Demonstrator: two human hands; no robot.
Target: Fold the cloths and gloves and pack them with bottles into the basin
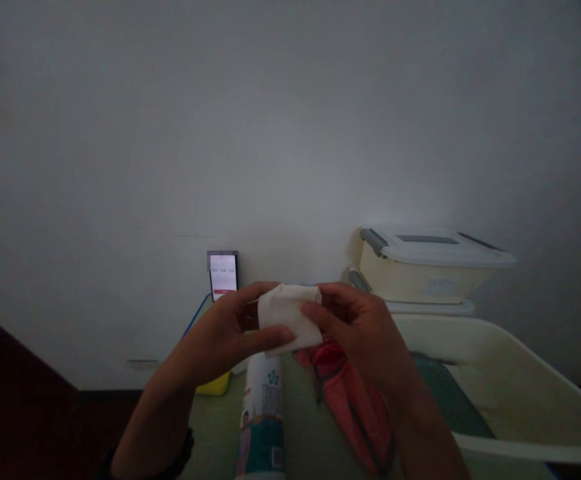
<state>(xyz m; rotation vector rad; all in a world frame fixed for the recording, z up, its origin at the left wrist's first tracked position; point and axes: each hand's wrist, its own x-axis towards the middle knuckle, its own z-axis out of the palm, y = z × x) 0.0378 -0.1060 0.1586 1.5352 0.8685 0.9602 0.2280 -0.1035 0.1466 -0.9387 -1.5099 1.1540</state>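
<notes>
A small folded white cloth or tissue [290,313] is raised above the table, pinched between both hands. My left hand [238,327] grips its left side, with the thumb flat across the front and the fingers behind. On the right side, my right hand [348,313] holds it in the same way, thumb tip near the middle. Directly below lies a white and teal printed roll or packet [263,420]. A red mesh cloth or bag [353,407] with dark edging is partly covered by my right hand and forearm.
A phone [224,277] showing a timer leans against the wall. Something yellow [214,385] sits by my left wrist on the green table surface [303,433]. At right stand a lidded cream box [425,270] and a large open white bin [535,373] with dark green material inside.
</notes>
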